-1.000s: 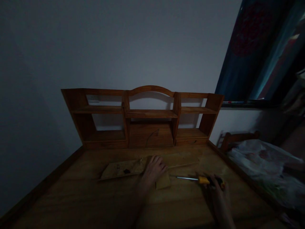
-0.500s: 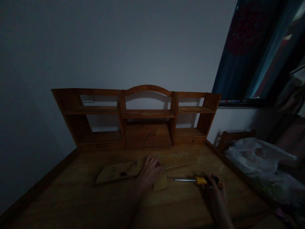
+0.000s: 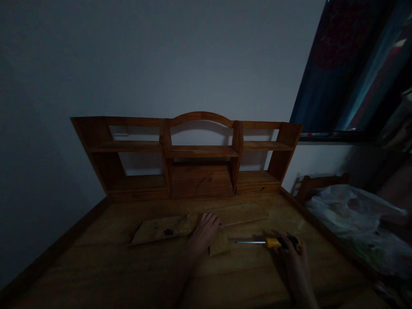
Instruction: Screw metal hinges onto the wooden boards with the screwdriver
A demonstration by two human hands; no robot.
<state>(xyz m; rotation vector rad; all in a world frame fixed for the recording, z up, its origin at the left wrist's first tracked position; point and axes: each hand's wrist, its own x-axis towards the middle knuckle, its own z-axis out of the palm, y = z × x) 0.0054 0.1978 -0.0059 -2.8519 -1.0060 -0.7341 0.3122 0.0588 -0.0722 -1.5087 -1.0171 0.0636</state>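
A long, flat strip of brown cardboard (image 3: 157, 230) lies across the desk, with a dark spot on its left part and a flap (image 3: 219, 243) sticking out toward me. Over its middle rests my left hand (image 3: 206, 229), back upward and fingers stretched forward, covering part of the strip. To the right, my right hand (image 3: 291, 251) grips the yellow and black handle of a screwdriver (image 3: 273, 243). The metal shaft points left toward the flap, low over the desktop, with its tip apart from the cardboard.
A wooden desk (image 3: 128, 270) carries a shelf unit (image 3: 201, 151) along its back, against the wall. Raised edging runs down both sides. Right of the desk are a wooden chair (image 3: 323, 181) and a filled clear plastic bag (image 3: 350, 206). A dark window (image 3: 341, 77) is at upper right.
The fingers of my left hand have flattened out a little on the cardboard. My right hand keeps the screwdriver in nearly the same place. The whole view has shifted slightly.
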